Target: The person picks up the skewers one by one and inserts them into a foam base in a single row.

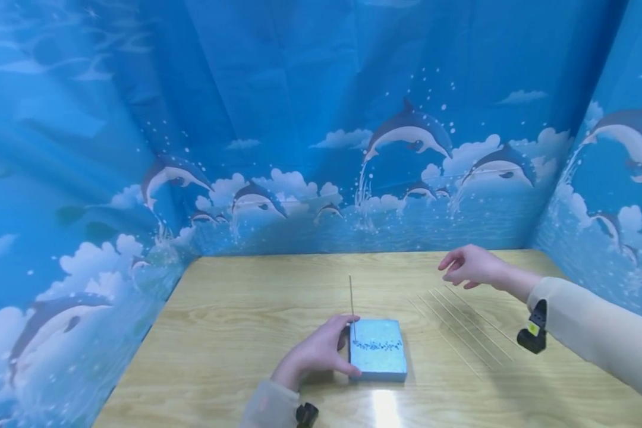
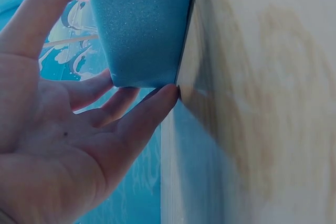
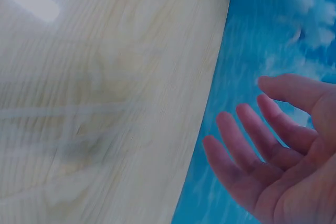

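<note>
A light blue foam block lies on the wooden table, a band of small dark holes across its top. My left hand grips its left side, thumb at the near corner and fingers toward the far one; the left wrist view shows the fingertips on the block. One thin stick stands nearly upright in the block's left edge. Over the table's far right, my right hand hovers with loosely bent fingers and holds nothing. Several thin pale sticks lie on the table below and nearer than it.
The wooden table runs back to a blue curtain printed with dolphins, which surrounds it at the back and both sides. Black wrist cameras are strapped over the pale sleeves.
</note>
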Tool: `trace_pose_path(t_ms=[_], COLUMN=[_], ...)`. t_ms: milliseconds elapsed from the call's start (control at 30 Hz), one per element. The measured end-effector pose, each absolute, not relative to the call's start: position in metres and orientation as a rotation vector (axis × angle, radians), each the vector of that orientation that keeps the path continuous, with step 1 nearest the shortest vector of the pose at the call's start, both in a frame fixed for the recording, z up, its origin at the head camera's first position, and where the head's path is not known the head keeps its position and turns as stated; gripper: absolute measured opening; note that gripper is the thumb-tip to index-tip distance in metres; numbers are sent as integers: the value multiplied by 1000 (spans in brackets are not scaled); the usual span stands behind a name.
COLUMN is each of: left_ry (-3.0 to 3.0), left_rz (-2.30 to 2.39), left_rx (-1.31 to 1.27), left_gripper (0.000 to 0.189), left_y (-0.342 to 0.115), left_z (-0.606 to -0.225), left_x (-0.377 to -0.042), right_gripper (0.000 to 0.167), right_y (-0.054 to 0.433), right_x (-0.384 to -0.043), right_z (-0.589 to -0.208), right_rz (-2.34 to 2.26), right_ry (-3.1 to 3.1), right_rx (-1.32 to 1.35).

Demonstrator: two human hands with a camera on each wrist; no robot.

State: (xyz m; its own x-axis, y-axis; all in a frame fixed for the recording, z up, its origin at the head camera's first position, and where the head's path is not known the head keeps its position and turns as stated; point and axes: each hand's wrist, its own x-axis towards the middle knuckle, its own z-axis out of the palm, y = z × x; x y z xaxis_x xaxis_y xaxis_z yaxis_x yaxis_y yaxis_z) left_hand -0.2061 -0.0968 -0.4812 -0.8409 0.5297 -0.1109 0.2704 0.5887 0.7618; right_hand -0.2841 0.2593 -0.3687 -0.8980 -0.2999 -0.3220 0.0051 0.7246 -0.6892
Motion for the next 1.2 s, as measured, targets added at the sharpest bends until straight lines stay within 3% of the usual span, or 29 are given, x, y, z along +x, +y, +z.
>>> trace_pose_path(t_ms=[367, 1200], left_ry=[2460, 2431], left_rz=[1160, 1142], left_rx=[649, 622], left_gripper=[107, 105], left_y=[-98, -99], left_z=[-480, -476], left_x=[-205, -206], right_gripper=[42, 42], right_y=[306, 323], right_x=[-290, -292], right_z=[-398, -437], right_rz=[-913, -989], right_ry=[2463, 2321], right_rx=[-82, 130])
